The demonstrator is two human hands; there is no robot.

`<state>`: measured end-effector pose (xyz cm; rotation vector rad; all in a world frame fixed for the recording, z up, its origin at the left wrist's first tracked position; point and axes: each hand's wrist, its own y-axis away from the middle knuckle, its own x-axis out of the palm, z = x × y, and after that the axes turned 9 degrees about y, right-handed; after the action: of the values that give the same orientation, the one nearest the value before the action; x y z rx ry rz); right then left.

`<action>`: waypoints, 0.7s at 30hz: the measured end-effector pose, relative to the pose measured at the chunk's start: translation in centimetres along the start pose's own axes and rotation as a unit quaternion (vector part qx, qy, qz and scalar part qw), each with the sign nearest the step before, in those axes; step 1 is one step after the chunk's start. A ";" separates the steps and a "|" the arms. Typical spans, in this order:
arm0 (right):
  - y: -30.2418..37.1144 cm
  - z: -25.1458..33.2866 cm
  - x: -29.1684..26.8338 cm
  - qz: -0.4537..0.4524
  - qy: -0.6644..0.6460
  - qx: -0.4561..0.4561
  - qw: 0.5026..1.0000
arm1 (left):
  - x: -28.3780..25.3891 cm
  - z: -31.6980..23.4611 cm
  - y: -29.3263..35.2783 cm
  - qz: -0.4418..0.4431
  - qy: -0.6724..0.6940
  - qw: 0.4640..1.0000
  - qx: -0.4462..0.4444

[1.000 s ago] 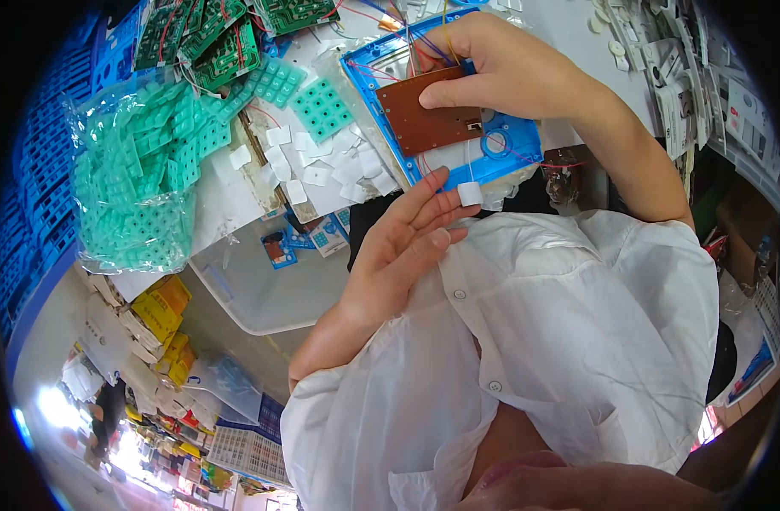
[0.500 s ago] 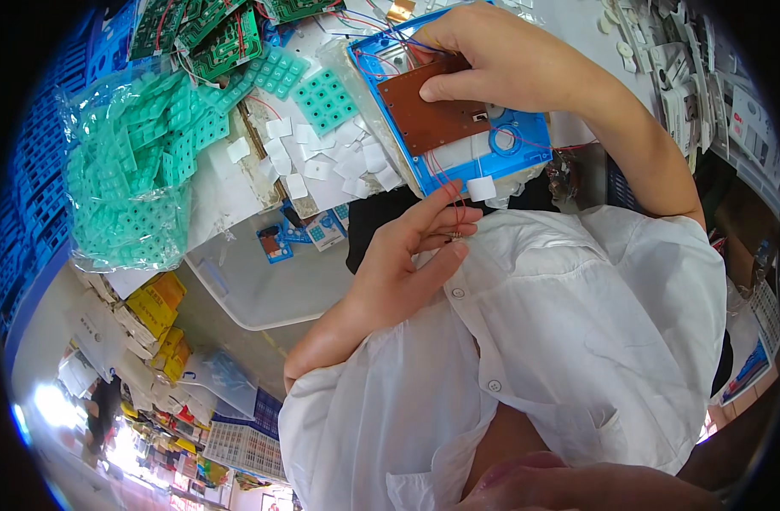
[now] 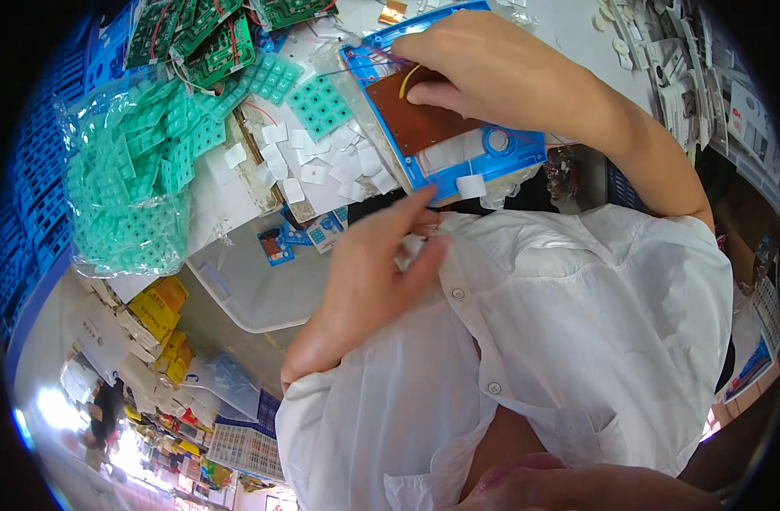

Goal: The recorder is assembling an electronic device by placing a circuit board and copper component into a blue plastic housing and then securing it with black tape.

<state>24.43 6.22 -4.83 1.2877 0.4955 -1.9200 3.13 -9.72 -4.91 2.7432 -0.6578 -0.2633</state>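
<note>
A blue plastic casing (image 3: 526, 152) lies tilted at the table's front edge, with a brown circuit board (image 3: 415, 128) inside it. Over the board is my right hand (image 3: 483, 68), fingers curled; a thin curved yellow piece (image 3: 409, 81) sticks out between thumb and index finger, its kind unclear. Dark and red wires (image 3: 368, 64) run by the fingertips. Blurred by motion, my left hand (image 3: 377, 260) is just off the casing's near corner, in front of my white shirt; whether it holds anything cannot be made out. A white square tab (image 3: 471, 186) is at the casing's near edge.
Left of the casing are scattered white squares (image 3: 313, 173), a green rubber keypad (image 3: 320, 106) and a clear bag of such keypads (image 3: 134, 179). Green circuit boards (image 3: 228, 51) are piled behind. A translucent bin (image 3: 262, 298) stands below the table edge. White parts (image 3: 675, 77) are stacked at right.
The brown board has settled lower into the casing. The yellow piece now shows at my right hand. My left hand has moved left, away from the red wires it was at.
</note>
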 end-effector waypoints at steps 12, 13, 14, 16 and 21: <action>3.0 1.1 -0.5 -0.165 0.106 0.042 0.980 | -1.3 -0.9 -3.9 -0.036 -0.508 0.831 0.225; 4.0 0.7 0.2 -0.226 0.100 0.011 0.969 | -1.3 -0.8 -3.9 -0.031 -0.510 0.831 0.223; 4.6 0.6 0.9 -0.202 0.100 -0.024 0.974 | -1.3 -1.0 -4.1 -0.025 -0.509 0.831 0.222; 6.0 1.4 2.2 -0.146 0.101 -0.090 0.980 | -1.3 -1.1 -4.2 -0.010 -0.504 0.835 0.220; 6.4 2.9 2.3 -0.080 0.153 -0.063 0.983 | -1.9 -1.5 -4.4 0.011 -0.482 0.853 0.198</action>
<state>27.09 -0.71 -5.13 1.5056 0.8854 -1.7908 3.62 -4.74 -4.81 2.8242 -1.0554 -1.7376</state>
